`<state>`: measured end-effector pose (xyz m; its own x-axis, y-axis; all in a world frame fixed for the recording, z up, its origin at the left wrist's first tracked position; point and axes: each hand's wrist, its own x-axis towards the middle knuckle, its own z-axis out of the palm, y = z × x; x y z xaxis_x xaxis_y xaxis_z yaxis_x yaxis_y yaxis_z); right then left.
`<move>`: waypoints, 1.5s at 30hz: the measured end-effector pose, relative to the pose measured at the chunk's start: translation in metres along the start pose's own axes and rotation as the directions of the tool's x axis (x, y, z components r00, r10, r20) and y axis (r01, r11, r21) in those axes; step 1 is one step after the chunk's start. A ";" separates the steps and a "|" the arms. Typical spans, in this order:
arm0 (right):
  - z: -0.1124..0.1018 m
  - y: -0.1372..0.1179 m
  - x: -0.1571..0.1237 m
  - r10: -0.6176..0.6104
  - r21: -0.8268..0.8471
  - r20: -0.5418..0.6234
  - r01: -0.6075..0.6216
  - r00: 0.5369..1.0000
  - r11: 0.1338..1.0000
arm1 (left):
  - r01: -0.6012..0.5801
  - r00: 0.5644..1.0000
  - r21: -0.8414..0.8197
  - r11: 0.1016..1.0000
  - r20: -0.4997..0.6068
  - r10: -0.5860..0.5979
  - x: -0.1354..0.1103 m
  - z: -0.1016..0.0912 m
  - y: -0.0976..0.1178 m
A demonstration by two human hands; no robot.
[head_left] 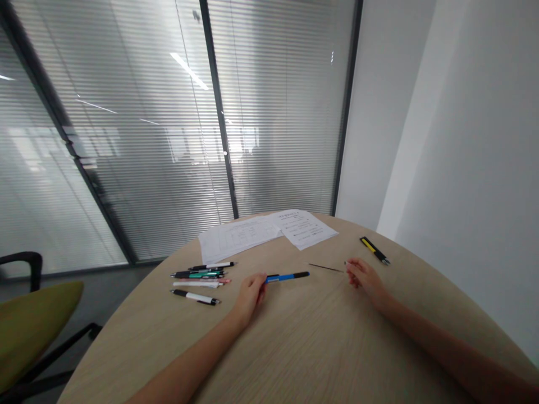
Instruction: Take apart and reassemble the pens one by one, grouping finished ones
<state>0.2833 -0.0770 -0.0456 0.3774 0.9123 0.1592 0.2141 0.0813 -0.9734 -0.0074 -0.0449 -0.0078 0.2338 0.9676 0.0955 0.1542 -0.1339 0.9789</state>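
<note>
A blue plastic pen with a black tip [287, 276] lies near the middle of a round, pale wood-grain surface [311, 348]. Its long axis runs left to right and its black tip points right. The person's left hand [251, 293] has its grip clenched on the pen's left end, the barrel low over the wood. Just off the tip, apart from it and nearly in line, a thin dark rod [326, 267] slants slightly toward the far edge at its left end. The right hand [365, 278] appears to pinch the rod's right end in a closed grip, so the rod lies leftward of that hand, between the two hands. A yellow-and-black pen [374, 250] rests near the right edge, beyond the right hand. Toward the left edge sits a cluster of dark and green pens [202, 273], with a white-and-black pen [196, 297] just nearer. Printed white sheets [265, 231] lie at the far edge. An olive chair [29, 320] stands off the left edge, before a blind-covered glass wall [147, 140].
</note>
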 end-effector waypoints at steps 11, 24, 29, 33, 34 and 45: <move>-0.015 0.004 0.011 -0.231 -0.618 0.128 0.260 0.964 0.742 | -0.203 0.929 0.343 0.917 0.363 0.070 -0.012 0.007 0.009; -0.043 0.005 0.015 -0.254 -0.844 0.421 0.479 0.871 0.242 | -0.298 0.922 0.371 0.879 0.350 0.164 -0.001 0.009 -0.003; -0.043 0.008 0.018 -0.338 -0.805 0.403 0.505 0.851 0.312 | -0.420 0.864 0.383 0.823 0.445 0.234 -0.003 0.009 -0.003; -0.037 0.004 0.016 -0.461 -0.814 0.392 0.533 0.797 0.230 | -0.542 0.797 0.400 0.739 0.525 0.300 -0.009 0.010 -0.002; -0.034 0.004 0.015 -0.476 -0.810 0.402 0.546 0.782 0.213 | -0.565 0.781 0.402 0.720 0.541 0.311 -0.010 0.010 -0.001; -0.018 0.017 0.016 -0.461 -0.820 0.443 0.555 0.769 0.138 | -0.651 0.736 0.477 0.590 0.588 0.336 -0.012 0.012 -0.005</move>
<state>0.3092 -0.0679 -0.0567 -0.2074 0.8420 0.4980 0.9781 0.1881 0.0893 0.0005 -0.0585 -0.0159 0.7885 0.5409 0.2926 0.3971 -0.8112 0.4294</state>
